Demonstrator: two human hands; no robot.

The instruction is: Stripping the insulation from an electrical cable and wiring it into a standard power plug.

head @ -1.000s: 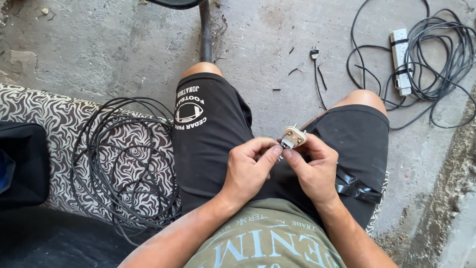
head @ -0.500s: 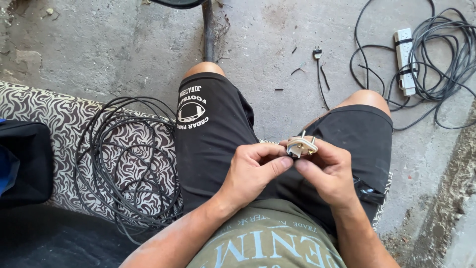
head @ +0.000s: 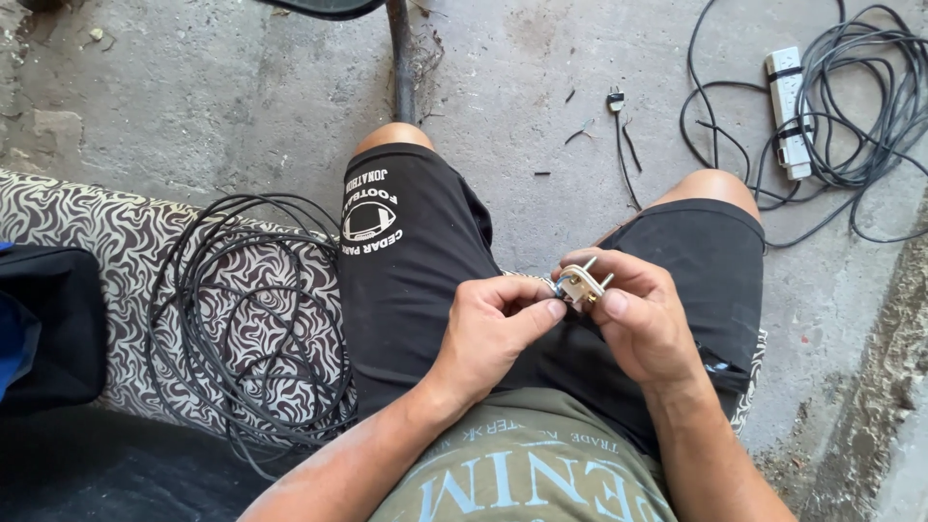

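**Both hands on a small plug over the lap**

The seated person holds a small white electrical plug with metal pins (head: 583, 283) above the lap, between the knees. The right hand (head: 646, 324) is clamped on the plug, thumb pressed against its side and fingers curled behind it, pins pointing up and away. The left hand (head: 498, 329) is closed beside it, thumb and forefinger pinched against the plug's near edge; whether they grip a wire or a tool there cannot be told.

A loose coil of black cable (head: 246, 319) lies on the patterned black-and-white cushion (head: 58, 213), near its front edge, just beside the left thigh. On the grey concrete floor (head: 213, 97), toward the far right corner, a white power strip (head: 788, 111) rests among a tangle of grey cord (head: 870, 106). A short black lead (head: 619, 135) lies on the floor between the knees.
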